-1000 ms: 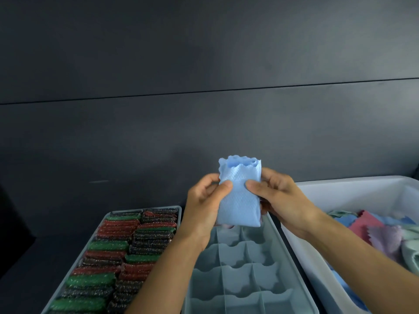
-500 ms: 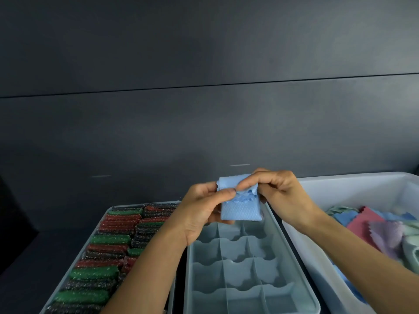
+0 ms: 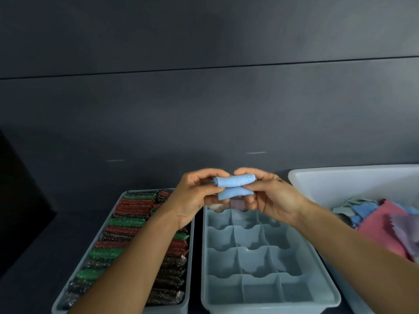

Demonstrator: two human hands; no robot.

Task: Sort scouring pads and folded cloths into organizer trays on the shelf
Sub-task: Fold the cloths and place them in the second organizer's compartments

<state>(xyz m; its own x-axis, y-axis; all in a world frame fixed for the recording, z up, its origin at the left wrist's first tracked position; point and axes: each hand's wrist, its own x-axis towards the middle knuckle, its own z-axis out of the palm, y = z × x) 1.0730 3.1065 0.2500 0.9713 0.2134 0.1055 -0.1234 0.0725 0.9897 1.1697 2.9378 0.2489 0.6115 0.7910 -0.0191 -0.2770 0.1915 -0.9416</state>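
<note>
Shelf [image 3: 34,257]: dark; it carries all three containers in front of you.
White bin [image 3: 328,189]: at your right, holding loose cloths [image 3: 381,220] in pink, blue and lilac.
Pad tray [image 3: 190,268]: at your left, packed with scouring pads [image 3: 127,222] in green, red and dark rows.
Divided tray [image 3: 326,282]: centre; the compartments in view are bare.
Left hand [image 3: 192,196]: your grip is closed on the left end of the blue cloth [image 3: 234,186].
Right hand [image 3: 269,196]: your grip is closed on its right end.
Blue cloth: folded over tightly, held above the divided tray's far end.
</note>
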